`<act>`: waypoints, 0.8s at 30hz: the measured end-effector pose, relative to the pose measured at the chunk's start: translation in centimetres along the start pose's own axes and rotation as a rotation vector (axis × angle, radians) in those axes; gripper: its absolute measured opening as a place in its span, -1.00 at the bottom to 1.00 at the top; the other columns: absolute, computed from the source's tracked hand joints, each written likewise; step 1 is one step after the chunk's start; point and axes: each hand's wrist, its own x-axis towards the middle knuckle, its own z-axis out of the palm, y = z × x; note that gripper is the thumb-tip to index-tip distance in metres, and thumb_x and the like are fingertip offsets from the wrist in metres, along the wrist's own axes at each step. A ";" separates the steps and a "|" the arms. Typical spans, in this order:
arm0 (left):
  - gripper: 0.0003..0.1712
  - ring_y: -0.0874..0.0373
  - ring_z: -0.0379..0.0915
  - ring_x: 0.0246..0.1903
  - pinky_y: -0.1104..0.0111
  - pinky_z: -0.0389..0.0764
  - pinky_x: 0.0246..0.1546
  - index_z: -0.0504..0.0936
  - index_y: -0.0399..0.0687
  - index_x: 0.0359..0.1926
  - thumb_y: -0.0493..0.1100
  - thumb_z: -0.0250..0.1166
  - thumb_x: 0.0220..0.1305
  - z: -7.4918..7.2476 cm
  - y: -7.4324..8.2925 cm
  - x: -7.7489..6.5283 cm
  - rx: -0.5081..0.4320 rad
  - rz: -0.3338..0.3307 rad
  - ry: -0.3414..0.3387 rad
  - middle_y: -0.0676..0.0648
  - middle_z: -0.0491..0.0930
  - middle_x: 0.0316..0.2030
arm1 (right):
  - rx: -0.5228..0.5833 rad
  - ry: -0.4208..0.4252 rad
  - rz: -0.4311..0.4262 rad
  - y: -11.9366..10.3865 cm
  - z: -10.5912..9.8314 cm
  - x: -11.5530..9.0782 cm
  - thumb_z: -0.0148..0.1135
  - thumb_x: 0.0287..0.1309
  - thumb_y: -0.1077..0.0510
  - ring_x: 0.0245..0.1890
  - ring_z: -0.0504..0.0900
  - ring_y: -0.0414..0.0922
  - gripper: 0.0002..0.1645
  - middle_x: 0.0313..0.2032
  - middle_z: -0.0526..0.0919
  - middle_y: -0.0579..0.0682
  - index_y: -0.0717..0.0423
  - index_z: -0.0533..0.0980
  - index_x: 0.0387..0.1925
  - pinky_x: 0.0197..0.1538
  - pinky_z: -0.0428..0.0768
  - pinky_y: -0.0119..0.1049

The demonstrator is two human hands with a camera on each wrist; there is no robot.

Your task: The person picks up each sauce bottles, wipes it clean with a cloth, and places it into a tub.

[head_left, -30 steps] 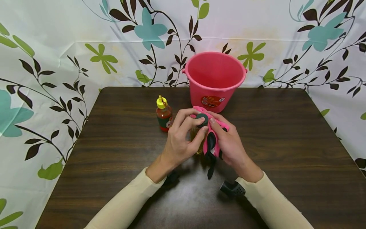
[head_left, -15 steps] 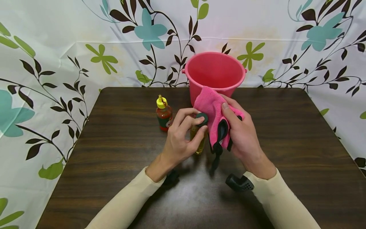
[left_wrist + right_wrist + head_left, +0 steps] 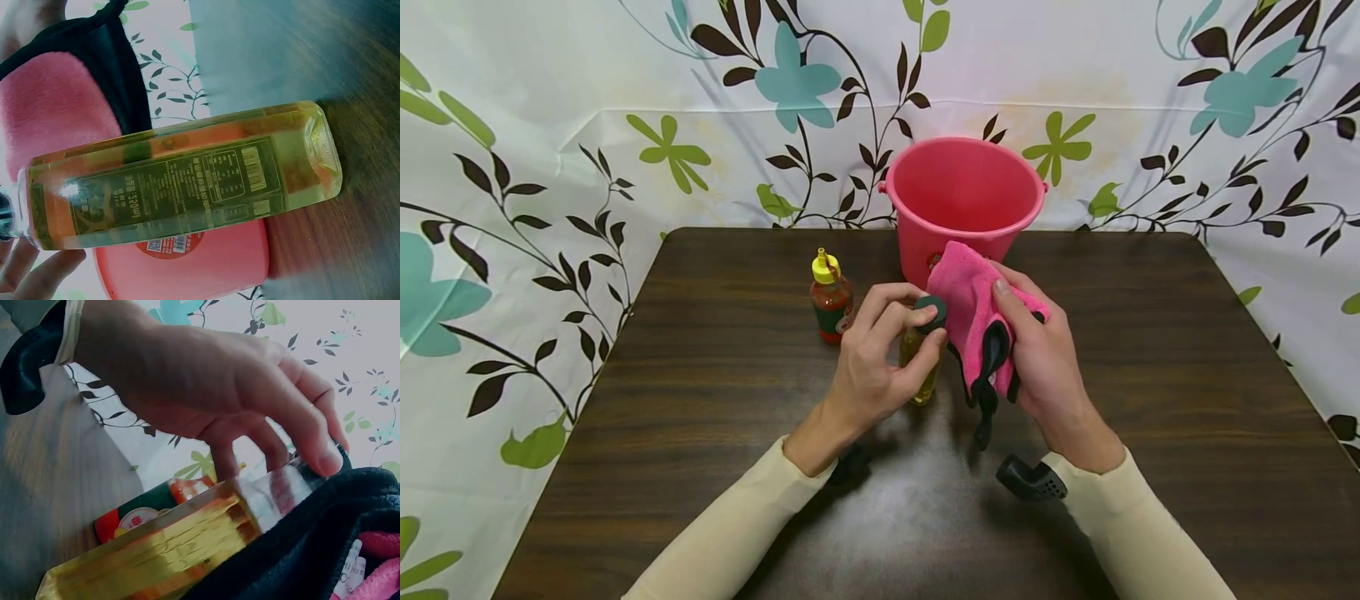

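Note:
With thumb and fingers, my left hand [image 3: 880, 354] grips the dark green cap [image 3: 932, 312] of a clear, square-sided bottle of yellow oil [image 3: 175, 187]. The bottle is upright, with a printed label showing in the left wrist view. Just to its right, my right hand [image 3: 1047, 358] holds a pink cloth [image 3: 967, 304] between thumb and fingers. Black edging [image 3: 281, 531] runs along the cloth, and a black loop hangs below it. In the head view the left hand hides part of the bottle. The right hand is out of sight in its own wrist view.
A small red sauce bottle [image 3: 831, 304] with a yellow nozzle stands left of the oil bottle. Behind the cloth is a pink bucket [image 3: 917, 242] near the back edge of the dark wooden table [image 3: 722, 358]. A patterned sheet [image 3: 715, 75] hangs behind.
My right hand has drawn the cloth away from the oil bottle's cap, to the right, and the cloth has spread out. My left hand stays in place on the cap.

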 end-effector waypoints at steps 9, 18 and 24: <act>-0.66 0.04 0.62 -0.19 0.29 0.75 -0.27 0.71 -0.22 -0.12 -0.26 0.62 0.09 -0.1 0.1 0.2 0.051 -0.004 0.018 -0.26 0.62 -0.02 | -0.003 -0.009 0.025 1.3 -0.5 0.3 0.09 0.58 -0.14 0.10 0.65 -0.08 -0.44 0.23 0.57 -0.01 -0.05 0.47 0.45 0.05 0.76 -0.39; -0.70 0.08 0.58 -0.31 0.25 0.73 -0.35 0.71 -0.21 -0.15 -0.30 0.60 0.11 -0.1 0.2 0.3 0.041 -0.013 0.022 -0.25 0.64 -0.04 | 0.029 -0.031 0.010 1.4 -0.3 0.5 0.07 0.59 -0.10 0.09 0.67 -0.10 -0.45 0.22 0.58 -0.01 -0.02 0.47 0.45 0.06 0.76 -0.38; -0.69 0.06 0.56 -0.30 0.26 0.70 -0.36 0.70 -0.24 -0.11 -0.30 0.57 0.14 -0.1 0.1 0.2 0.029 -0.026 -0.001 -0.26 0.65 -0.02 | 0.045 -0.039 0.012 1.5 0.0 0.6 0.07 0.60 -0.10 0.08 0.68 -0.11 -0.45 0.22 0.56 0.00 -0.02 0.46 0.46 0.06 0.76 -0.37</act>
